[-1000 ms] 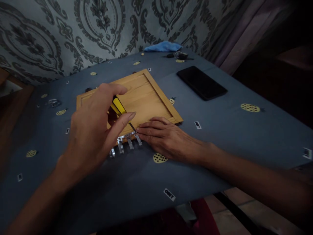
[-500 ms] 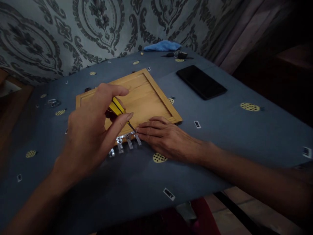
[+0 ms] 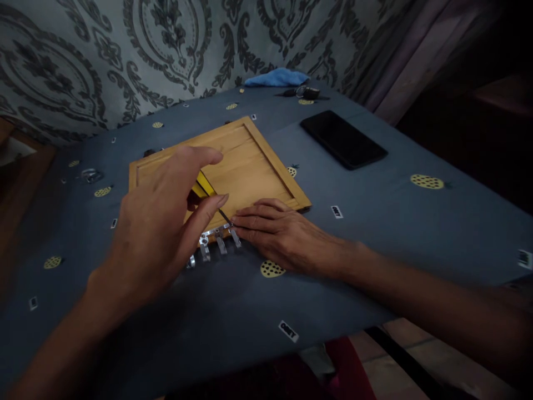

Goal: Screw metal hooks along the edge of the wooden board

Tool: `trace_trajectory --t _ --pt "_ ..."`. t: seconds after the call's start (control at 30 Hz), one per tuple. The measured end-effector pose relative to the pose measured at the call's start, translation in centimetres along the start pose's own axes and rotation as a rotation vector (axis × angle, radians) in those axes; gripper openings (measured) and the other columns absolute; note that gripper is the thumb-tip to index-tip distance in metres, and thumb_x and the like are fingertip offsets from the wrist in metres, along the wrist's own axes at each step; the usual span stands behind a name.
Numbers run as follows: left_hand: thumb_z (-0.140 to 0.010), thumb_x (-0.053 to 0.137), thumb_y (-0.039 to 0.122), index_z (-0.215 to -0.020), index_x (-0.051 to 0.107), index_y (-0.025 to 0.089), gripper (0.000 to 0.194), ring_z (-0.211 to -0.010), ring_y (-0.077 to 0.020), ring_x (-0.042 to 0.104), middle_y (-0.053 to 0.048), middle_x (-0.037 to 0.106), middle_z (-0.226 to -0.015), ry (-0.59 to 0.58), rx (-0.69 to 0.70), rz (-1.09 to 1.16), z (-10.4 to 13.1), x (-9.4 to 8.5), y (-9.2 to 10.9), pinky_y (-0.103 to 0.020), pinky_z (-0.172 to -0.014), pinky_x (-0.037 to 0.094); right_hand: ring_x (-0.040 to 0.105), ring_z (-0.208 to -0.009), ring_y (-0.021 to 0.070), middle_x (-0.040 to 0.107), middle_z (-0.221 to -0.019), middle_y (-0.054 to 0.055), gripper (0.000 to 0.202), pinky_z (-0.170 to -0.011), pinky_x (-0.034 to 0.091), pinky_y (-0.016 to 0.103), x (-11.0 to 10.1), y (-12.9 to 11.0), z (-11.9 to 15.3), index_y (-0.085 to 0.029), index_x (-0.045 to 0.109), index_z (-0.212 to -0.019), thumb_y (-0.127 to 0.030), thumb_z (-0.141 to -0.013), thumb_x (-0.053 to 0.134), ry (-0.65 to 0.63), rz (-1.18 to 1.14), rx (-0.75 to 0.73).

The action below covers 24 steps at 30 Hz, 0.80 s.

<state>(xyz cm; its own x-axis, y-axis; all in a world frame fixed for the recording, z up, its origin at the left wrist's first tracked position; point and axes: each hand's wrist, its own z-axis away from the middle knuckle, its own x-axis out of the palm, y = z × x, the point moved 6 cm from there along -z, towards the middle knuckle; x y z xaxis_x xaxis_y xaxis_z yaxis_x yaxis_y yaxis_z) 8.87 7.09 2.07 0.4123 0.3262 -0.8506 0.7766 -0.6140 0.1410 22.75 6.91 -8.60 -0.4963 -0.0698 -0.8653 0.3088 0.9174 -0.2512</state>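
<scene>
My left hand [image 3: 156,216] is closed around the yellow handle of a screwdriver [image 3: 205,184], its index finger stretched forward. The dark shaft slants down to the right end of a shiny metal hook rack [image 3: 216,230]. Several hooks of the rack stick out past the near edge of a framed wooden board [image 3: 266,158], which lies flat on the table. My right hand [image 3: 278,230] rests flat over the board's near right corner, fingers stretched out, fingertips beside the screwdriver's tip. Whether a screw sits under the tip is too small to tell.
A black phone [image 3: 343,139] lies right of the board on the blue patterned tablecloth [image 3: 353,233]. Farther back are a blue cloth [image 3: 277,78] and a dark bunch of keys [image 3: 302,93]. A small clear packet [image 3: 89,175] lies at the left. A patterned curtain [image 3: 233,44] hangs behind.
My left hand has shifted slightly right and turned around the screwdriver, hiding more of the yellow handle. The tip stays at the same spot on the rack. My right hand and the board have not moved.
</scene>
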Motion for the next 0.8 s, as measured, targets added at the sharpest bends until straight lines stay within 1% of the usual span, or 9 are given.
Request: trace_trajectory --t 0.07,0.17,0.2,0.3,0.4,0.53,0.63,0.73,0.8 --pt "-0.091 0.062 0.024 -0.122 0.053 0.03 0.032 -0.092 -0.0214 0.073 0.0 0.07 -0.12 -0.009 -0.013 0.013 -0.03 -0.11 -0.09 -0.032 -0.079 0.058 0.056 -0.129 0.0242 0.067 -0.131 0.01 0.035 -0.108 0.044 0.048 0.0 -0.02 -0.04 -0.014 0.063 -0.129 -0.017 -0.101 0.044 0.005 0.004 -0.001" --pt "-0.091 0.061 0.023 -0.122 0.054 0.03 0.033 -0.108 -0.0251 0.07 -0.001 0.069 -0.123 -0.021 -0.01 0.032 -0.06 -0.23 -0.16 -0.035 -0.089 0.057 0.057 -0.126 0.0248 0.068 -0.13 0.011 0.034 -0.106 0.046 0.047 -0.03 -0.12 -0.07 -0.01 0.063 -0.128 -0.017 -0.1 0.044 0.019 0.003 -0.015" --pt "-0.091 0.06 0.023 -0.122 0.054 0.03 0.033 -0.11 -0.0257 0.069 -0.001 0.069 -0.123 -0.024 -0.005 0.037 -0.05 -0.23 -0.17 -0.036 -0.09 0.058 0.057 -0.126 0.0247 0.068 -0.13 0.011 0.034 -0.106 0.046 0.047 0.0 -0.13 -0.07 -0.011 0.063 -0.128 -0.017 -0.1 0.044 0.018 0.001 -0.014" --pt "-0.09 0.061 0.024 -0.123 0.054 0.028 0.034 -0.11 -0.026 0.07 -0.003 0.069 -0.123 -0.01 0.023 0.006 -0.01 -0.31 -0.08 -0.036 -0.087 0.059 0.056 -0.127 0.0247 0.066 -0.132 0.012 0.035 -0.105 0.047 0.047 0.07 -0.06 0.01 -0.012 0.063 -0.129 -0.016 -0.1 0.044 0.008 0.004 -0.001" --pt "-0.091 0.061 0.024 -0.127 0.054 0.029 0.037 -0.112 -0.0261 0.069 -0.002 0.069 -0.124 -0.009 0.043 -0.022 0.01 -0.23 0.08 -0.036 -0.09 0.06 0.055 -0.127 0.027 0.065 -0.133 0.015 0.035 -0.101 0.049 0.048 0.0 -0.03 0.1 -0.01 0.063 -0.128 -0.018 -0.1 0.044 0.02 0.022 0.002" --pt "-0.094 0.058 0.027 -0.127 0.055 0.028 0.034 -0.115 -0.0258 0.068 -0.003 0.07 -0.123 -0.018 0.076 -0.053 -0.06 0.01 0.49 -0.035 -0.093 0.059 0.057 -0.125 0.0269 0.067 -0.13 0.014 0.034 -0.101 0.049 0.048 -0.11 -0.06 0.05 -0.013 0.065 -0.126 -0.017 -0.1 0.045 0.027 0.026 0.003" --pt "-0.093 0.058 0.026 -0.127 0.055 0.027 0.034 -0.105 -0.0241 0.071 -0.003 0.07 -0.119 -0.007 0.077 -0.054 -0.02 -0.03 0.69 -0.033 -0.086 0.06 0.057 -0.125 0.0264 0.068 -0.129 0.012 0.034 -0.102 0.048 0.048 -0.21 -0.11 -0.1 -0.014 0.065 -0.127 -0.016 -0.099 0.045 0.011 0.015 0.004" --pt "-0.092 0.059 0.028 -0.132 0.051 0.028 0.041 -0.081 -0.021 0.071 -0.003 0.069 -0.115 -0.026 -0.019 -0.014 0.1 -0.03 0.2 -0.032 -0.065 0.059 0.057 -0.124 0.0254 0.068 -0.129 0.01 0.034 -0.103 0.047 0.047 -0.39 -0.14 -0.19 -0.015 0.065 -0.126 -0.014 -0.1 0.043 0.017 0.01 0.002" --pt "-0.089 0.062 0.029 -0.134 0.049 0.028 0.046 -0.072 -0.0186 0.067 -0.002 0.068 -0.109 -0.022 -0.082 0.039 0.14 -0.13 -0.22 -0.031 -0.058 0.057 0.058 -0.123 0.0256 0.068 -0.129 0.011 0.033 -0.103 0.047 0.047 -0.43 -0.14 -0.18 -0.013 0.065 -0.125 -0.014 -0.1 0.043 0.028 0.009 -0.005"
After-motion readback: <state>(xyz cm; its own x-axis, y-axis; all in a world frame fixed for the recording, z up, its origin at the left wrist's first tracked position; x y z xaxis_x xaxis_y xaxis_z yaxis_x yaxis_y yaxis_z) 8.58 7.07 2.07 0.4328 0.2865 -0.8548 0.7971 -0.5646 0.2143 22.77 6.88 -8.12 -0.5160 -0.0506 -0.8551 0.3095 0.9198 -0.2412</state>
